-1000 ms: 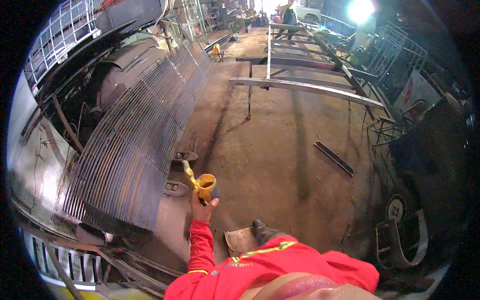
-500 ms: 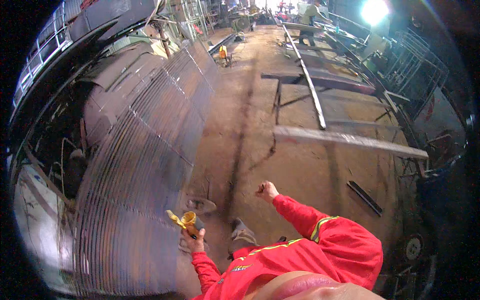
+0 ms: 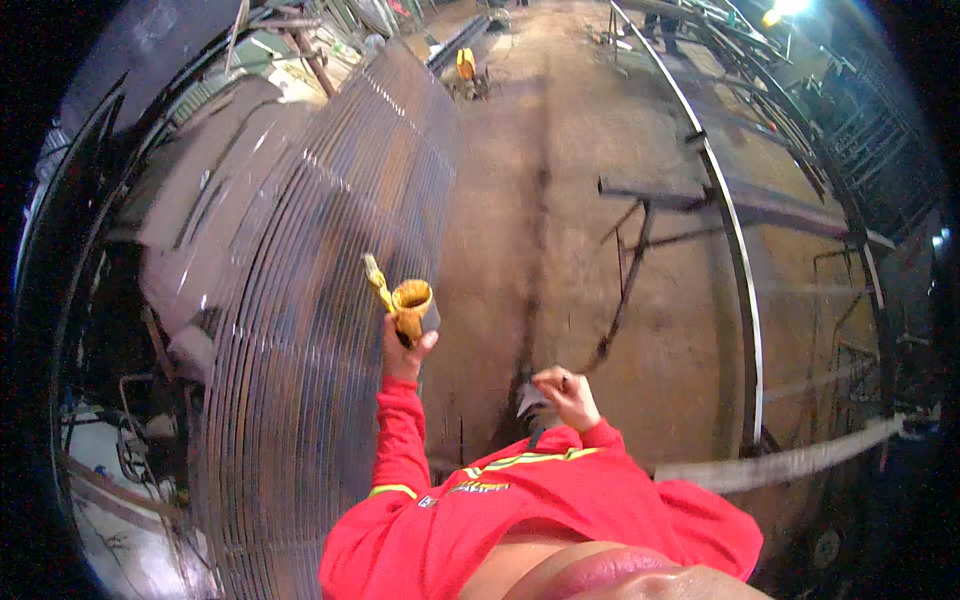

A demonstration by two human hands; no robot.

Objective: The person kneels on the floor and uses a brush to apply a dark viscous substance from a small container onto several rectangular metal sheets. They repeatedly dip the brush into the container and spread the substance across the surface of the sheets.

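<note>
My left hand [image 3: 406, 352] is closed around a cup [image 3: 430, 318] with a greyish outside and a yellow-stained rim and inside. The same hand also holds a paintbrush [image 3: 380, 288] with a yellow handle; its pale bristles point up, beside the cup. Both are held above the edge of a long row of dark metal tubes [image 3: 300, 360]. In front of my body, to the right, my right hand [image 3: 572, 400] has its fingers curled together. Whatever lies in those fingers, if anything, is too small to make out.
A long pale-edged bar [image 3: 735, 260] runs lengthwise on the right, over a dark trestle [image 3: 660, 195]. A pale beam [image 3: 790, 466] crosses nearby at lower right. Ahead on the brown floor [image 3: 500, 190] stands a small yellow object [image 3: 466, 64]. A person's legs [image 3: 662, 30] show far off.
My left hand has risen and reached forward with the cup and paintbrush. My right hand has drawn in nearer my body. The view has tilted down, and the trestle and bar now sit farther right.
</note>
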